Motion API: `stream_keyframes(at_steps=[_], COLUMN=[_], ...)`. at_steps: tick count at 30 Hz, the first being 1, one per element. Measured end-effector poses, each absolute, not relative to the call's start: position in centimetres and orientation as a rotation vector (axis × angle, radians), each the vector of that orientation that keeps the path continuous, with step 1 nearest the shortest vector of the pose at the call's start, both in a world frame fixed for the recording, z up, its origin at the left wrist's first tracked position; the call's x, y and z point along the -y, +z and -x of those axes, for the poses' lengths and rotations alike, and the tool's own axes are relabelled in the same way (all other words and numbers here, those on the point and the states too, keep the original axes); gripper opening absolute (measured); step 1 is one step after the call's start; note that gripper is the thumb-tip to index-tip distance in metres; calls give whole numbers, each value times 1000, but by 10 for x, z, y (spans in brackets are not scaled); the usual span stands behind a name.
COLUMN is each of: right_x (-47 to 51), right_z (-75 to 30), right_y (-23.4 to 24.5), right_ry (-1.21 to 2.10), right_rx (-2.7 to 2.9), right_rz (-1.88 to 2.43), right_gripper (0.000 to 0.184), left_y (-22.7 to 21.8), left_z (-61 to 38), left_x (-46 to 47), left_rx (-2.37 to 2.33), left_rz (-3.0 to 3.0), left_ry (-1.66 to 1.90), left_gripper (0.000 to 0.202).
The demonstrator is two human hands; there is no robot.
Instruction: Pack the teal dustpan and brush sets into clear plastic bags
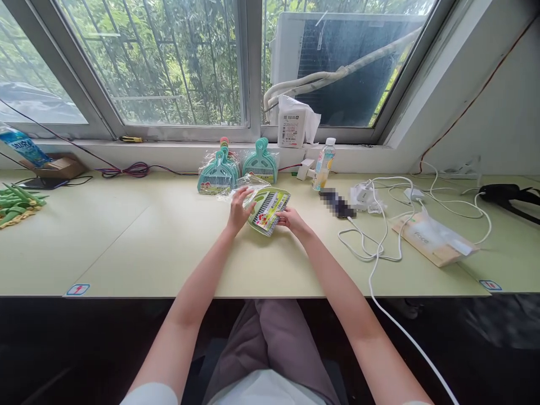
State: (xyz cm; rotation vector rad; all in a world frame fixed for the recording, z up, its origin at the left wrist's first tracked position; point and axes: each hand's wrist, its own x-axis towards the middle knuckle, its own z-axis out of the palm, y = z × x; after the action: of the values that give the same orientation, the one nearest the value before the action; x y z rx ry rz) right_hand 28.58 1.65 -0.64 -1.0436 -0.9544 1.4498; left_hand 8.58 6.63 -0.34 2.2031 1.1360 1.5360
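Note:
Both my hands hold a small light-green dustpan-and-brush set with a printed label, just above the pale green table. My left hand grips its left edge, fingers curled over the clear plastic wrapper. At the set's right side, my right hand is closed on the lower corner. Two teal dustpan sets, one on the left and another on the right, lean in their wrappers just behind, against the window sill.
A small drink bottle and a tissue pack stand near the sill. White cables, chargers and a flat wrapped package lie to the right. Green folded items rest at far left, a black tool at far right.

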Motion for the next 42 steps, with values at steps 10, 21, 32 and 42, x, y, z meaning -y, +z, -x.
stream_keyframes(at_steps=[10, 21, 32, 42], right_x=[-20, -18, -17, -13], right_z=[-274, -270, -268, -269], right_y=[-17, -16, -18, -11], right_ry=[1378, 1355, 1283, 1231], right_rx=[888, 904, 833, 776], right_rz=[833, 806, 749, 703], right_gripper=[15, 15, 17, 21], left_y=[-7, -11, -8, -2], left_z=[-83, -91, -97, -102], left_x=[-78, -69, -65, -51], left_rx=[-861, -624, -610, -510], left_rz=[-1072, -924, -969, -1123], left_ry=[1344, 1039, 900, 681], left_gripper=[54, 22, 27, 42])
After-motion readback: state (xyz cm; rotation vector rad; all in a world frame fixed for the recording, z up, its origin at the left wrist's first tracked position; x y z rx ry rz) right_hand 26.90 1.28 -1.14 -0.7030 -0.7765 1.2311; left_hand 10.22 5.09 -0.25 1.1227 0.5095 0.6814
